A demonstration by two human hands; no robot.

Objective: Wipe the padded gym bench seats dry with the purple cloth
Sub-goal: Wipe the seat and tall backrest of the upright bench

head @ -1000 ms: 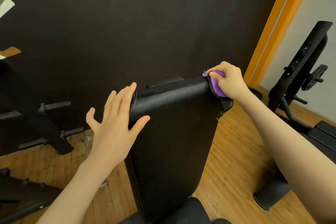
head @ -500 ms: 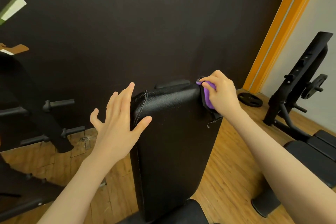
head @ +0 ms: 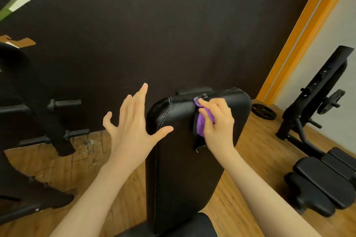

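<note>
The right hand (head: 217,121) clenched the purple cloth (head: 202,123) against the far end of the bench pad (head: 179,169). The left hand (head: 133,127) was spread and released at the pad's left edge, its thumb seemingly touching.

Black padding, purple cloth, honey-brown floor

The bench pad (head: 181,169) is black grained leatherette with pale stitching (at its 11 o'clock corner); the cloth (head: 201,124) is bright purple with a black edge. The wall (head: 154,25) is dark brown, the trim (head: 306,31) at 2 o'clock orange, the floor (head: 256,150) warm wood-grain planks.
</note>
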